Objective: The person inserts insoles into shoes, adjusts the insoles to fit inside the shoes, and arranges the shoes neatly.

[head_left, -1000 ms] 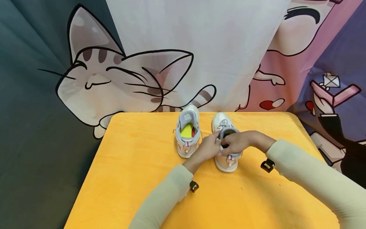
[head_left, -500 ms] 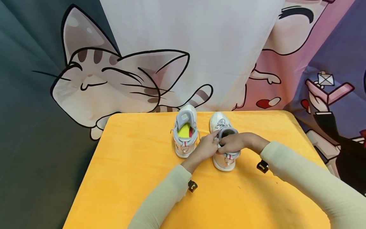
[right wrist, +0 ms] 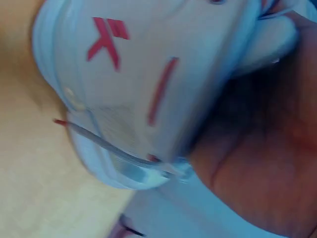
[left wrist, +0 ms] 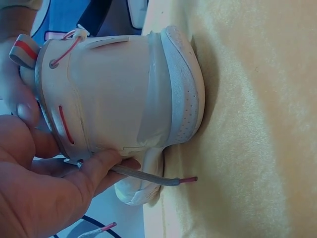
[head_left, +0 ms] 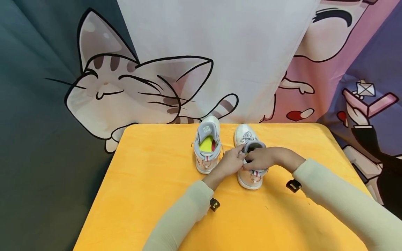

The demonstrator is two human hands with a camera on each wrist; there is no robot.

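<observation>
Head view has both hands meeting at the collar of the right shoe (head_left: pixel 251 164), which stands upright on the yellow worktop (head_left: pixel 141 195), heel toward the person. Left hand (head_left: pixel 230 163) pinches a grey lace (left wrist: pixel 148 177) against the shoe's side; the lace's red tip hangs loose just past the thumb. Right hand (head_left: pixel 260 158) curls over the collar from the other side, fingers hooked on the shoe, though the right wrist shot is pretty blurry. Left shoe (head_left: pixel 207 148) sits just beyond the left hand, untouched, yellow insole showing. Cat-print cloth (head_left: pixel 125 90) hangs behind.
</observation>
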